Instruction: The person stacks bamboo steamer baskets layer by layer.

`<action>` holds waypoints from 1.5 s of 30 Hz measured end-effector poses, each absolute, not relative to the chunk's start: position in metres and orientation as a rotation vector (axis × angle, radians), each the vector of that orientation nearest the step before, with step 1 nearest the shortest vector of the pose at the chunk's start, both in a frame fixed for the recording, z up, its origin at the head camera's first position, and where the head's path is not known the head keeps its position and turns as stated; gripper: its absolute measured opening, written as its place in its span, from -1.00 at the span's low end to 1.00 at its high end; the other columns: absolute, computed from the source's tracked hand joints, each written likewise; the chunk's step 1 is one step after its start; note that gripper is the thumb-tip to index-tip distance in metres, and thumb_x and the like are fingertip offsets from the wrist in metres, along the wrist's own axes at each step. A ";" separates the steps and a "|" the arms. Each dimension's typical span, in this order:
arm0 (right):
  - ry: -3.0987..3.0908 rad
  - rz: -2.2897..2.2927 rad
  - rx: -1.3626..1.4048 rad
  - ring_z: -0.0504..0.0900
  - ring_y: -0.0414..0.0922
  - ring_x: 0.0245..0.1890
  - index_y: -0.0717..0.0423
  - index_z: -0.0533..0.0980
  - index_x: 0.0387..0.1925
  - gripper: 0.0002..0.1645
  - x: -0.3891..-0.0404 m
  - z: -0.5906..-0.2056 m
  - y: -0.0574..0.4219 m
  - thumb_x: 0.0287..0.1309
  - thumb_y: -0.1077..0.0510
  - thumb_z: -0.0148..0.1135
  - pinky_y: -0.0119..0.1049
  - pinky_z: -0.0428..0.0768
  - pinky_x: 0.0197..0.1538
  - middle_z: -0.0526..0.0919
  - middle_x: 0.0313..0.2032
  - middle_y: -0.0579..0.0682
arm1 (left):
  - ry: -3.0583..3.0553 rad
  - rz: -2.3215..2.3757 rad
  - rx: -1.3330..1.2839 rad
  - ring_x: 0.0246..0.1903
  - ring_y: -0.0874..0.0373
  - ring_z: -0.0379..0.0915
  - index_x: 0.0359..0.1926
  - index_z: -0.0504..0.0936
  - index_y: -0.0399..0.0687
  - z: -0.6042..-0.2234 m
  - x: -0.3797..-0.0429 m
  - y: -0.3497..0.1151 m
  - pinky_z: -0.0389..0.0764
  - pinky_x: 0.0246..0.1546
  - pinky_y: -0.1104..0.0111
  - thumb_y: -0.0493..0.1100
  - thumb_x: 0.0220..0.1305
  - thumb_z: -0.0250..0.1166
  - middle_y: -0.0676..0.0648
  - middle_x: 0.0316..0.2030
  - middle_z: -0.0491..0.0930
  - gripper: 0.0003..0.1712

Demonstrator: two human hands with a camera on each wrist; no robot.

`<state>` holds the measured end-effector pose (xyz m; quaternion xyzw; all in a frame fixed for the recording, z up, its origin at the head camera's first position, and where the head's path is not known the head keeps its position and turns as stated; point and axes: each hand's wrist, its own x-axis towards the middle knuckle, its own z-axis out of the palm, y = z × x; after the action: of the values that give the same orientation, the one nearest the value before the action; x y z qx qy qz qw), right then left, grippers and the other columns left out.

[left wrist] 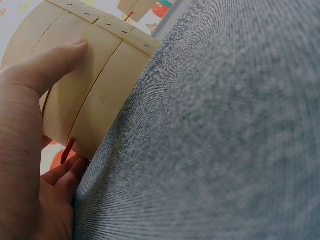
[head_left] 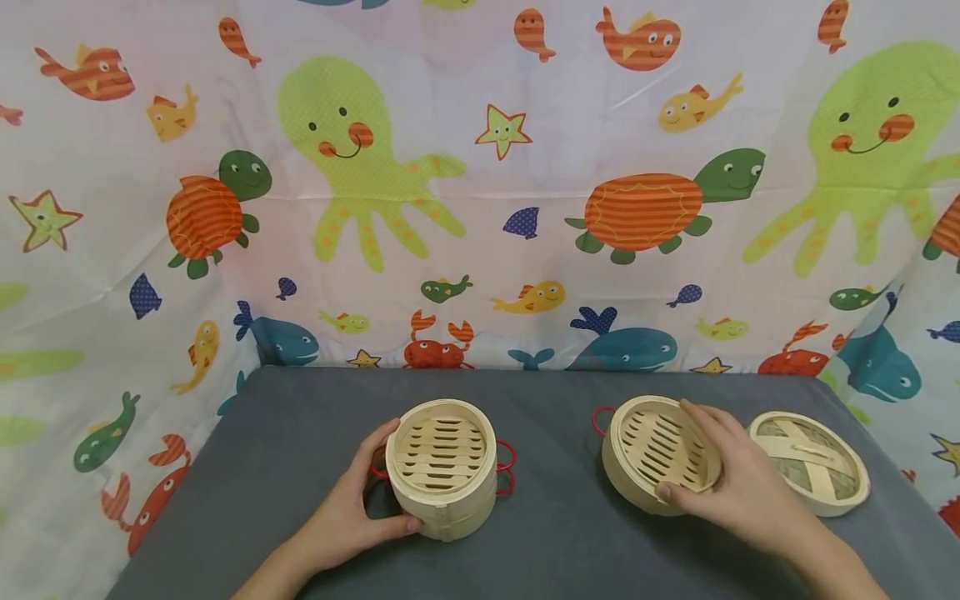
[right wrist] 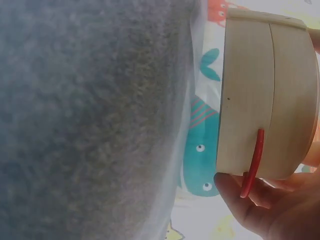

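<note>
We see the left hand curled round the left side of a bamboo steamer stack, which sits on the left-centre part of the grey table. The thumb presses on the near wall and the other fingers reach round the far left, one fingertip at the rim. In the left wrist view we find the thumb lying along the wooden wall, with some fingers lower down, near a red handle. On the right of the stack we count two red loops, one above the other, and from above we look onto its slotted bamboo floor, set inside the rim.

Well apart, to the right, we see the right hand gripping a single basket by its right side, thumb on the near rim and fingers at the far rim. The basket tilts, its slotted inside showing, with a red loop at its upper left. In the right wrist view we see a strip of the sea-animal curtain between basket and table, so it appears raised. Just beyond this hand, at the far right of the table, we see a round woven lid lying top up.
</note>
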<state>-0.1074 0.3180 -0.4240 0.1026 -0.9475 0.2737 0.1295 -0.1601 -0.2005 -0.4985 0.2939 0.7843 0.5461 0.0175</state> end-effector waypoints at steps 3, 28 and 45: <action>-2.736 0.797 0.300 0.51 0.29 0.28 0.17 0.34 0.61 0.36 -0.108 -0.421 0.318 -0.13 -0.20 0.83 0.44 0.53 0.08 0.47 0.37 0.23 | 2.437 1.692 0.907 0.46 0.10 0.35 0.78 -0.03 0.29 -0.498 -0.161 -0.201 0.38 0.38 0.33 -0.17 0.15 0.74 0.02 0.56 0.34 0.42; -2.656 0.875 0.427 0.54 0.10 0.29 -0.05 0.33 0.66 0.31 -0.119 -0.402 0.290 -0.09 -0.13 0.79 0.09 0.56 0.14 0.49 0.40 0.03 | 2.442 1.686 0.976 0.47 0.12 0.34 0.79 -0.07 0.15 -0.500 -0.161 -0.201 0.36 0.39 0.36 -0.21 0.16 0.73 -0.06 0.58 0.32 0.43; -2.631 0.906 0.508 0.50 0.07 0.32 -0.02 0.30 0.67 0.32 -0.128 -0.393 0.269 -0.08 -0.12 0.79 0.31 0.58 0.13 0.45 0.44 0.02 | 2.435 1.666 0.940 0.43 0.09 0.39 0.79 -0.08 0.33 -0.502 -0.164 -0.204 0.47 0.33 0.27 -0.18 0.30 0.64 0.00 0.54 0.36 0.33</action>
<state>-0.1276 0.2691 -0.3928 0.1773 -0.9187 0.3164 0.1561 -0.1640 -0.2040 -0.5017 0.3035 0.7860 0.5380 0.0225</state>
